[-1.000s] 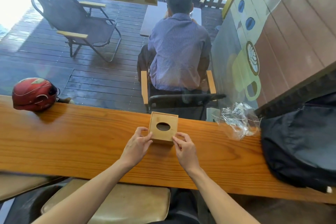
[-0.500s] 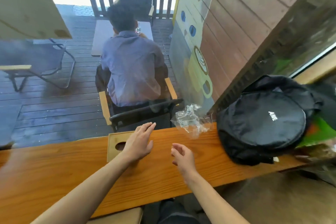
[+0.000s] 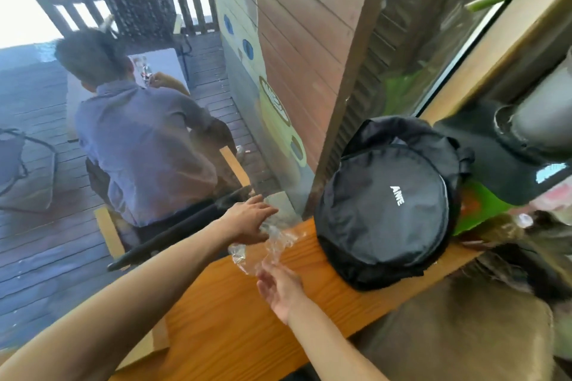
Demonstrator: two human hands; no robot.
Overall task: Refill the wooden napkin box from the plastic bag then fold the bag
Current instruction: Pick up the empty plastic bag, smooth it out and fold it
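here, both hands are reaching for the crumpled clear plastic bag (image 3: 266, 244), which is lying on the wooden surface (image 3: 223, 303) near its far edge, just beside a black backpack (image 3: 383, 204). the left hand (image 3: 247, 221) is resting on the bag's far side, its fingers (image 3: 266, 210) spread loosely rather than closed. the right hand (image 3: 280, 288) is hovering at the bag's near edge, palm up, fingers open. part of the wooden napkin box (image 3: 158, 340) is peeking from under the left forearm.
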